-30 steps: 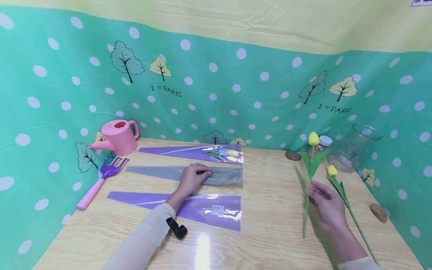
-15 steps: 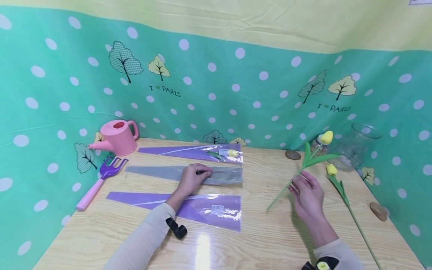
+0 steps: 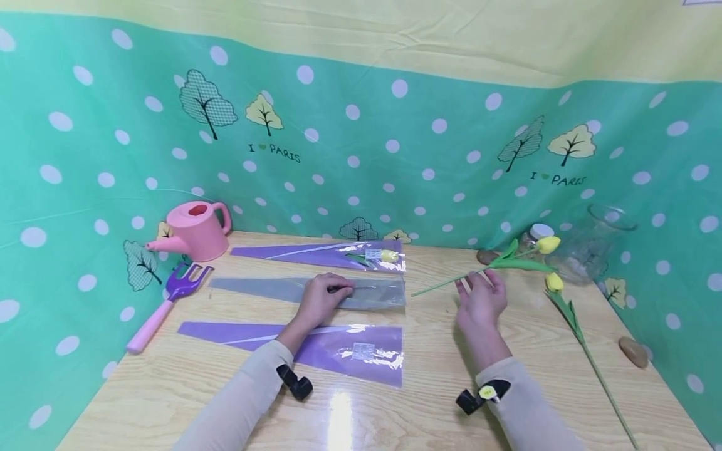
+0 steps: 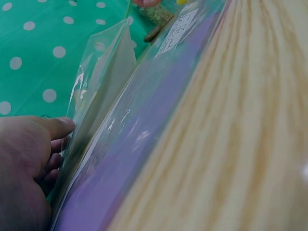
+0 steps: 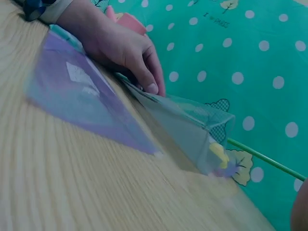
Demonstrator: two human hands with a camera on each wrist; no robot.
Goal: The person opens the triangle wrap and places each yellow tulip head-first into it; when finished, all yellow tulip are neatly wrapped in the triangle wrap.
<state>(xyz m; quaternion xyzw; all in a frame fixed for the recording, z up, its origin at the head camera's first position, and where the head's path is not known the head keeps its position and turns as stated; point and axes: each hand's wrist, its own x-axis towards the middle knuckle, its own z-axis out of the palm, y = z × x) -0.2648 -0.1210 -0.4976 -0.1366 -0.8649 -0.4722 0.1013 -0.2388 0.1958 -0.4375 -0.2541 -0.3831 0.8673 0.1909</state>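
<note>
My left hand (image 3: 324, 299) pinches the upper film of a long grey-clear flower sleeve (image 3: 259, 288) on the table. In the right wrist view the sleeve's wide mouth (image 5: 219, 125) stands raised and parted. My right hand (image 3: 482, 307) holds a yellow artificial tulip (image 3: 519, 265) by its green stem, bloom to the right. The stem's bare end (image 3: 417, 293) points left, just short of the sleeve's mouth. A purple sleeve (image 3: 316, 250) with a yellow tulip inside lies behind; a flat purple sleeve (image 3: 350, 354) lies in front. Another yellow tulip (image 3: 564, 307) lies on the right.
A pink watering can (image 3: 200, 232) and a purple hand fork (image 3: 169, 300) with a pink handle are on the left. At the back right stand a clear glass vase (image 3: 583, 250) and a white-lidded jar (image 3: 533, 237). Brown stones (image 3: 633, 352) lie near the right side.
My right hand has moved left with the tulip, and its stem has swung from upright to nearly level, cut end to the left. My left hand stays on the grey sleeve.
</note>
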